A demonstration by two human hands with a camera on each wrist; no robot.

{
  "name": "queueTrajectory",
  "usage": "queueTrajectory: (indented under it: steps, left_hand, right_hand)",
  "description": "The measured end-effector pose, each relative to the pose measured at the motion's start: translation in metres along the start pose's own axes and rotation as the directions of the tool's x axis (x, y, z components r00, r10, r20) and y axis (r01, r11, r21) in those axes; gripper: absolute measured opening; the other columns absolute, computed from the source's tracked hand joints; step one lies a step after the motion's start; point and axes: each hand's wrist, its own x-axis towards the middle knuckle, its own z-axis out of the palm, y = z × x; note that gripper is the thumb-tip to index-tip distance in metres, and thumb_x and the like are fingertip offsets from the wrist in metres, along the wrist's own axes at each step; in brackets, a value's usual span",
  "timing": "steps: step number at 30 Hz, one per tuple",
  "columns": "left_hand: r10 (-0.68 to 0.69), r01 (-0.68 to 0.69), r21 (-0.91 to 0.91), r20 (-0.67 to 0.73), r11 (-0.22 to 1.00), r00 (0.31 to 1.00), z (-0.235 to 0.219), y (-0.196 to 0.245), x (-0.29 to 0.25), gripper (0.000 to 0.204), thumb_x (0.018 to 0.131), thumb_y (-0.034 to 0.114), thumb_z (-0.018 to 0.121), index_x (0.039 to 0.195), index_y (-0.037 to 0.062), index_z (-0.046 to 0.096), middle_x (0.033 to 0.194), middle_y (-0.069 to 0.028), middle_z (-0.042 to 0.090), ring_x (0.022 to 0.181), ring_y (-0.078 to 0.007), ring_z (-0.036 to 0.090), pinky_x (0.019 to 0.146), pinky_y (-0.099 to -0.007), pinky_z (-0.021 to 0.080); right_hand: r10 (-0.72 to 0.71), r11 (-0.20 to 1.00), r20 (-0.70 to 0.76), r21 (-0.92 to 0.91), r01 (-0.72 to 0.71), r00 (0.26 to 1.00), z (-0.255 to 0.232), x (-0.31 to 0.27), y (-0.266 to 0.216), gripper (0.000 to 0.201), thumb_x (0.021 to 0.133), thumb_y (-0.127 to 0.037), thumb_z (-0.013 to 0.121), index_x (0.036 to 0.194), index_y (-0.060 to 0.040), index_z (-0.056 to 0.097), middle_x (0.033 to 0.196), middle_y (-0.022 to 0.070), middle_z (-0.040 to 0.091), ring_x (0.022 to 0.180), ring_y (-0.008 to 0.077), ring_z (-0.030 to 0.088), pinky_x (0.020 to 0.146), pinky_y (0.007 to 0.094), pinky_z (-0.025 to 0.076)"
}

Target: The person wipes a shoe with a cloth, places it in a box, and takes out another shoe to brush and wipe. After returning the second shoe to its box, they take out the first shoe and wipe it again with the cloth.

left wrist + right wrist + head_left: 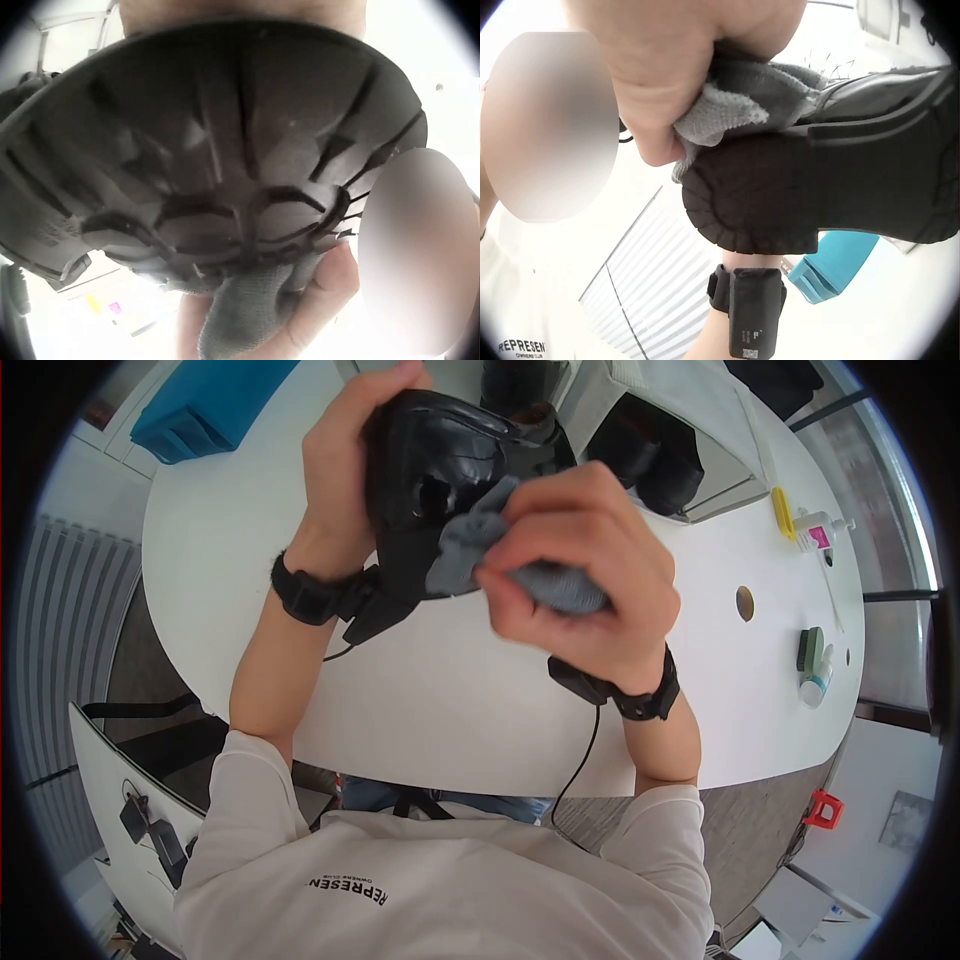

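A glossy black shoe (pixel 450 455) is held up over the white table by the left hand (pixel 338 480), which grips it from the left side. The right hand (pixel 600 560) pinches a grey cloth (pixel 465 545) against the shoe's near end. In the left wrist view the dark treaded sole (pixel 225 135) fills the frame, with the cloth (pixel 251 304) and right-hand fingers below it. The right wrist view shows the heel (pixel 750 195), with the cloth (pixel 724 112) touching the shoe just above it under the curled right hand (pixel 675 60).
Beyond the shoe stands a white box (pixel 725 430) holding dark shoes (pixel 668 470). A teal bag (pixel 210 410) lies at the back left. On the right are a yellow-handled tool (pixel 782 513), a labelled bottle (pixel 822 532), a green brush (pixel 811 649) and a small bottle (pixel 817 682).
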Motion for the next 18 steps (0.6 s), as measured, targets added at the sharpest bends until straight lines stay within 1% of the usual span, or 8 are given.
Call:
queueTrajectory:
  steps: [6,7,9,12,14,15,17,18]
  left_hand:
    - [-0.132,0.133,-0.104,0.018,0.986,0.991,0.001,-0.004,0.003,0.030,0.095,0.024,0.047,0.070,0.0088,0.044,0.063,0.0034,0.040,0.057,-0.0067,0.040,0.053,-0.0220,0.033]
    - [-0.075,0.079,-0.100,0.036,0.992,0.997,-0.003,-0.006,0.003,0.027,0.093,0.027,0.052,0.080,0.0034,0.053,0.070,-0.0004,0.051,0.063,-0.0084,0.049,0.058,-0.0226,0.039]
    - [-0.030,0.035,-0.100,0.053,0.994,0.998,-0.003,-0.011,-0.002,0.032,0.091,0.030,0.057,0.089,-0.0020,0.063,0.077,-0.0043,0.063,0.069,-0.0102,0.058,0.064,-0.0233,0.046]
    - [-0.133,0.128,-0.063,-0.088,0.990,0.987,0.010,0.000,-0.006,0.031,0.096,0.026,0.046,0.070,0.0090,0.044,0.063,0.0028,0.039,0.058,-0.0075,0.040,0.052,-0.0233,0.033]
    - [-0.065,0.136,-0.196,0.331,0.971,0.942,-0.009,-0.005,-0.003,0.025,0.093,0.022,0.055,0.101,-0.0006,0.064,0.088,-0.0064,0.065,0.076,-0.0124,0.061,0.070,-0.0230,0.048]
    - [-0.065,0.136,-0.198,0.329,0.971,0.942,-0.012,-0.012,-0.008,0.025,0.093,0.022,0.055,0.101,-0.0006,0.064,0.088,-0.0064,0.065,0.076,-0.0124,0.061,0.070,-0.0230,0.048]
    - [0.209,-0.275,0.414,0.199,0.868,0.958,-0.009,-0.015,-0.016,0.023,0.093,0.022,0.055,0.098,0.0014,0.065,0.087,-0.0071,0.065,0.078,-0.0129,0.061,0.072,-0.0241,0.047]
    - [0.173,-0.277,0.488,0.247,0.828,0.953,-0.011,-0.014,-0.014,0.025,0.091,0.025,0.058,0.099,0.0019,0.065,0.084,-0.0077,0.064,0.080,-0.0139,0.060,0.076,-0.0257,0.045]
  right_hand:
    - [0.037,0.985,-0.112,-0.161,-0.055,0.993,-0.010,-0.001,0.031,0.025,0.063,0.004,0.074,0.084,-0.0040,0.063,0.081,0.0074,0.062,0.071,0.0203,0.059,0.063,0.0273,0.048]
    - [0.047,0.985,-0.113,-0.161,-0.065,0.992,-0.011,-0.003,0.034,0.025,0.063,0.004,0.074,0.084,-0.0040,0.063,0.081,0.0074,0.062,0.071,0.0203,0.059,0.063,0.0273,0.048]
    - [0.326,0.933,-0.207,-0.087,-0.349,0.923,-0.013,-0.007,0.038,0.019,0.071,0.001,0.074,0.086,-0.0038,0.062,0.082,0.0058,0.063,0.069,0.0159,0.059,0.063,0.0253,0.047]
    - [0.405,0.903,-0.241,-0.044,-0.427,0.882,-0.012,-0.005,0.035,0.015,0.077,-0.003,0.073,0.088,-0.0034,0.062,0.082,0.0035,0.063,0.069,0.0120,0.059,0.064,0.0232,0.046]
    - [0.460,0.879,-0.244,-0.008,-0.476,0.854,-0.012,-0.004,0.024,0.015,0.077,-0.003,0.073,0.089,-0.0033,0.063,0.082,0.0032,0.063,0.070,0.0120,0.059,0.065,0.0232,0.047]
    - [0.440,0.890,-0.249,-0.008,-0.456,0.863,-0.011,-0.002,0.018,0.016,0.077,-0.002,0.073,0.090,-0.0031,0.063,0.083,0.0033,0.064,0.072,0.0123,0.059,0.067,0.0232,0.047]
    - [0.407,0.906,-0.254,-0.007,-0.423,0.877,-0.008,0.002,0.009,0.017,0.078,-0.001,0.073,0.092,-0.0028,0.064,0.083,0.0034,0.064,0.074,0.0126,0.060,0.069,0.0232,0.047]
    - [0.355,0.931,-0.238,0.007,-0.364,0.904,-0.006,0.002,0.004,0.018,0.077,0.000,0.073,0.092,-0.0027,0.064,0.084,0.0038,0.064,0.077,0.0137,0.060,0.070,0.0233,0.047]
